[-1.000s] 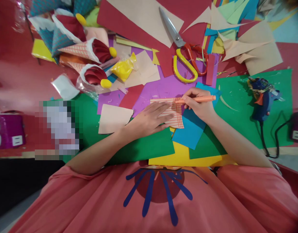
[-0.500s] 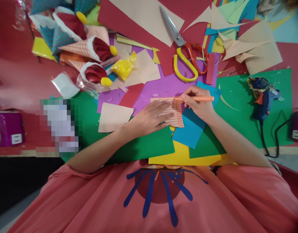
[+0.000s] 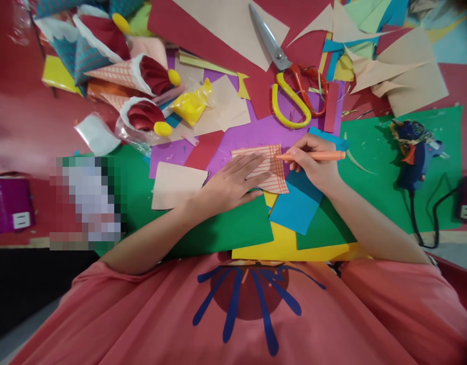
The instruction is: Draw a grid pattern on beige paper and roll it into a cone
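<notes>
A beige piece of paper (image 3: 278, 175) carries orange stripes, crossed by more lines near its right edge. My left hand (image 3: 235, 180) lies flat over its left part, fingers stretched out. In my right hand (image 3: 313, 157) an orange marker (image 3: 330, 155) is pinched, its tip at the crossed lines. Under the right hand is a blue sheet (image 3: 300, 203). A plain beige piece (image 3: 176, 186) lies left of my left hand, partly covered by the wrist.
Scissors (image 3: 282, 63) with yellow and red handles lie beyond the hands. Paper cones (image 3: 117, 73) and a yellow clay packet (image 3: 193, 104) are at the back left. A glue gun (image 3: 414, 162) with a cord rests on green sheet (image 3: 378, 203) at right.
The striped paper has turned slightly and shifted up. The marker tip has moved a little right along it, and the right hand has tilted. My left hand still presses the paper.
</notes>
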Action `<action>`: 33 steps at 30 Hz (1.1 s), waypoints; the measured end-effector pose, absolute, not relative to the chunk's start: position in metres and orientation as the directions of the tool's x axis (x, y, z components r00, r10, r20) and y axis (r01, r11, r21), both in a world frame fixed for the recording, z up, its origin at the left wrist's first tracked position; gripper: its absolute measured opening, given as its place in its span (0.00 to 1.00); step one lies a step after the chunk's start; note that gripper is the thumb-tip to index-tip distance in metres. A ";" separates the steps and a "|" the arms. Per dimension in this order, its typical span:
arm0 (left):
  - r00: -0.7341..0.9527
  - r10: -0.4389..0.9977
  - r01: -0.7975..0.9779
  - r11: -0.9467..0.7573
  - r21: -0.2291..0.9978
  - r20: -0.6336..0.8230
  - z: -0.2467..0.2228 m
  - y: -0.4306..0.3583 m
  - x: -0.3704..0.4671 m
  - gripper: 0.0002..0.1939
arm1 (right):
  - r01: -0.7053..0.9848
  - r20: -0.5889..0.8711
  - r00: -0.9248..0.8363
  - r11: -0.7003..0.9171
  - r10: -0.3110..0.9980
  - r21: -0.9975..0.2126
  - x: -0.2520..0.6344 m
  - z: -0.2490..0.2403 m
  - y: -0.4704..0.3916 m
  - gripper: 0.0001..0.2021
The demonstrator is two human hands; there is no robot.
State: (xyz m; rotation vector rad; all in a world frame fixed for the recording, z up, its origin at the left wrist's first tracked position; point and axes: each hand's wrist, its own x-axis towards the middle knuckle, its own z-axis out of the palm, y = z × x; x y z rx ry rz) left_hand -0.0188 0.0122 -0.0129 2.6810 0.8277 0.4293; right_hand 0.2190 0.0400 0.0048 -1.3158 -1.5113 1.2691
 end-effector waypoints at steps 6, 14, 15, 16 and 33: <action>0.791 0.581 0.484 -0.787 0.382 0.194 -0.011 0.013 -0.019 0.24 | 0.269 -0.041 -0.274 0.036 0.961 -0.962 0.218 0.007 0.041 0.13; 0.792 0.582 0.487 -0.785 0.383 0.186 -0.011 0.013 -0.018 0.23 | 0.305 -0.015 -0.288 0.077 0.957 -0.949 0.218 0.005 0.042 0.13; 0.792 0.581 0.487 -0.786 0.381 0.186 -0.010 0.013 -0.018 0.23 | 0.309 -0.008 -0.291 0.086 0.957 -0.947 0.218 0.004 0.043 0.12; 0.794 0.580 0.486 -0.786 0.381 0.185 -0.010 0.014 -0.018 0.23 | 0.315 -0.002 -0.293 0.094 0.956 -0.945 0.218 0.004 0.043 0.12; 0.794 0.575 0.475 -0.790 0.387 0.198 -0.011 0.013 -0.018 0.23 | 0.315 0.023 -0.298 0.121 0.954 -0.941 0.218 0.004 0.043 0.11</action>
